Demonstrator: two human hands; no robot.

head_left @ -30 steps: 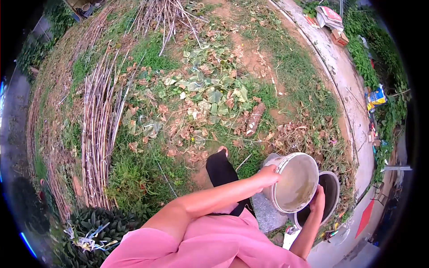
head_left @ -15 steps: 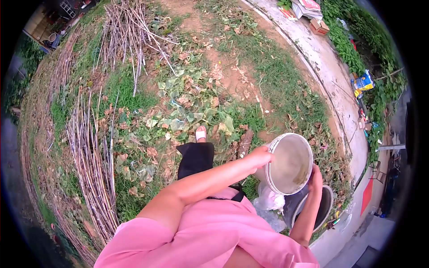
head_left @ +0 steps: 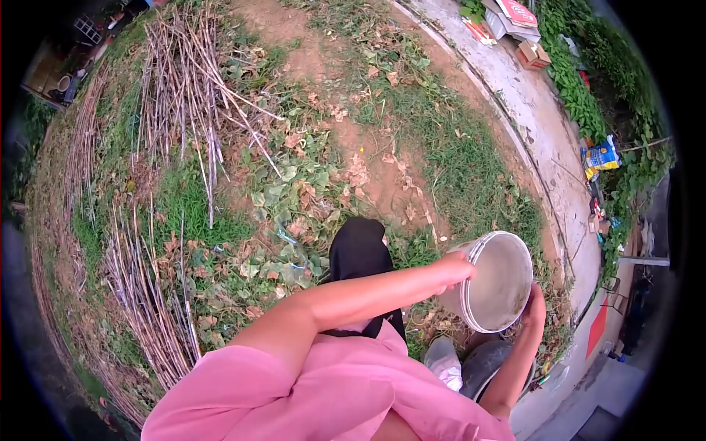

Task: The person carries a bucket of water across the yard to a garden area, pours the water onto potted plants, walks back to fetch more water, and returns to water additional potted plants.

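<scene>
You hold the round white plastic bucket (head_left: 498,282) tipped on its side, out in front of your waist. Keep your left hand (head_left: 457,270) and right hand (head_left: 535,309) wrapped tight on its 2 rim edges. Step slowly over the dry leaves (head_left: 294,198).

Matt, stained plastic bucket (head_left: 494,283); dry, rough stalks (head_left: 184,95); smooth pink cloth sleeve (head_left: 294,389).
</scene>
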